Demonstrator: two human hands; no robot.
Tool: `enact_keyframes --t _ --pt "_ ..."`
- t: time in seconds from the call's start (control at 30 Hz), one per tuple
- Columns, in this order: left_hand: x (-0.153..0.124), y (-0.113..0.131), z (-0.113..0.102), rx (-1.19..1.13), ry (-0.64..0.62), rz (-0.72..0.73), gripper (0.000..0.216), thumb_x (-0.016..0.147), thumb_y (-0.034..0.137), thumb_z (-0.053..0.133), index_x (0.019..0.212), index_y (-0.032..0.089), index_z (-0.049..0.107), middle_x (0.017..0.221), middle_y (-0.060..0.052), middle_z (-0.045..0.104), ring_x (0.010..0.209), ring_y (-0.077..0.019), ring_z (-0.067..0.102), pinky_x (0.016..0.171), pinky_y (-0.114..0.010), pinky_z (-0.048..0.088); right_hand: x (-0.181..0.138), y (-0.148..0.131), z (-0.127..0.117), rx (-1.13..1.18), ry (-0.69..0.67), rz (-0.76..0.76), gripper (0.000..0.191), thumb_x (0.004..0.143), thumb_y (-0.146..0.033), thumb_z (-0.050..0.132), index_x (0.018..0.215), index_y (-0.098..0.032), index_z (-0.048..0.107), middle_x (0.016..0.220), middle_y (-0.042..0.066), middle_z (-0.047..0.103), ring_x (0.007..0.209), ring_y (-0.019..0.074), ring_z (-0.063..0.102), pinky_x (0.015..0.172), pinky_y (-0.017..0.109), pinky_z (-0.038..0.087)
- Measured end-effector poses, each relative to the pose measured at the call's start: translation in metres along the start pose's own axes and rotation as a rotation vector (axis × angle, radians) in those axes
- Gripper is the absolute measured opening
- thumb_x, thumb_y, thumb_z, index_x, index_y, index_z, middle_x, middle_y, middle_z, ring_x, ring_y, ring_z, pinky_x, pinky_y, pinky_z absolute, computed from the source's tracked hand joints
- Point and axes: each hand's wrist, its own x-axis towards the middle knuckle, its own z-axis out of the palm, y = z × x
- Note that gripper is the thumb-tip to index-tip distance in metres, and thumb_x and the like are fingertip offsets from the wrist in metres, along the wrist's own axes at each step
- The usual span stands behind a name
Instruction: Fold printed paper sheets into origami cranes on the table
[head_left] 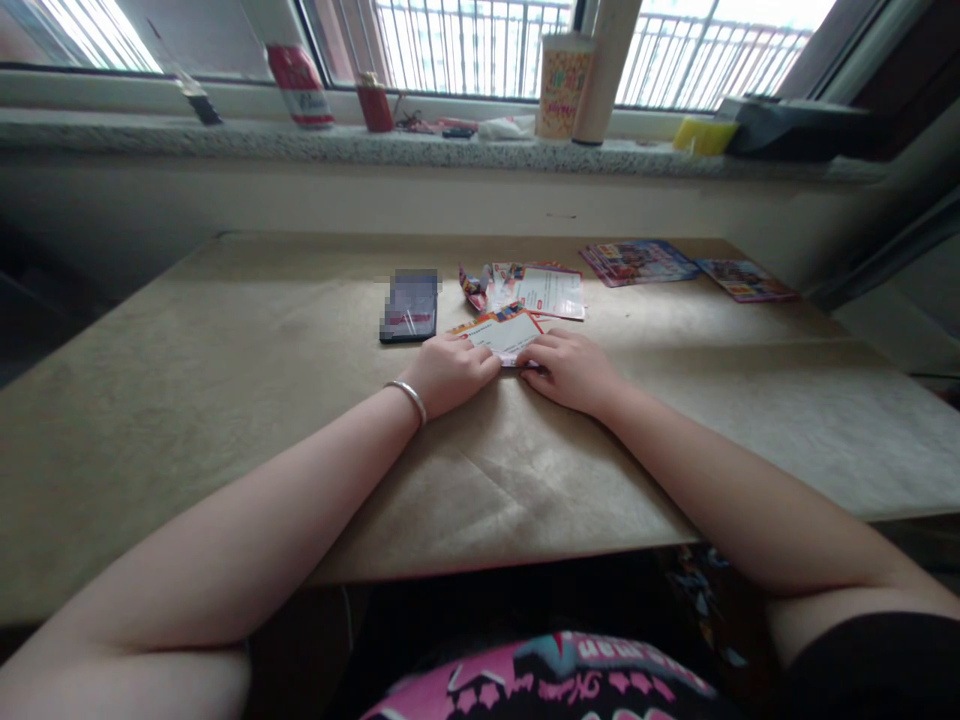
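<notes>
A white printed paper sheet [504, 336] with an orange, colourful border lies on the table between my two hands. My left hand [452, 372], with a silver bangle at the wrist, has its curled fingers on the sheet's left near part. At the sheet's right near edge, the fingers of my right hand [574, 372] are bent and pinch the paper. Just beyond it are more white printed sheets [553, 292] with red borders. A small crumpled or folded colourful paper piece [474, 288] stands beside them. Left of these, a dark phone [414, 308] lies flat, partly blurred.
Colourful printed cards [641, 262] are stacked at the back right, with another stack [748, 280] beside them. The stone windowsill [450, 150] holds a red can [300, 88], a red bottle [374, 104], a patterned cup [564, 88] and a yellow object [703, 135].
</notes>
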Motion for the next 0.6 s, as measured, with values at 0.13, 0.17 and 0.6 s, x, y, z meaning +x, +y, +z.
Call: enact_keyframes --t 0.13,0.17,0.6 --pt "0.003 0.006 -0.001 -0.009 0.117 -0.024 0.025 0.093 0.027 0.045 0.077 0.018 0.062 0.076 -0.003 0.068 0.070 -0.0155 0.063 0.060 -0.028 0.037 0.001 -0.009 -0.001 0.063 0.063 0.067 0.014 0.084 -0.025 0.054 0.088 -0.021 0.067 0.088 0.006 0.069 0.087 0.0213 0.057 0.076 0.032 0.040" --pt "0.003 0.006 -0.001 -0.009 0.143 -0.043 0.025 0.093 0.028 0.045 0.077 0.018 0.062 0.076 -0.003 0.068 0.070 -0.0150 0.063 0.059 -0.028 0.037 0.001 -0.012 -0.001 0.083 0.083 0.091 0.013 0.083 -0.024 0.054 0.087 -0.021 0.066 0.085 0.005 0.069 0.085 0.0208 0.057 0.075 0.032 0.040" --pt "0.003 0.004 0.005 -0.117 0.169 -0.064 0.032 0.096 0.038 0.043 0.080 0.019 0.063 0.080 -0.002 0.068 0.070 -0.0134 0.061 0.061 -0.027 0.037 0.003 -0.020 0.005 0.288 0.139 0.266 0.010 0.075 -0.022 0.056 0.080 -0.020 0.064 0.077 0.003 0.063 0.074 0.0168 0.058 0.069 0.027 0.044"
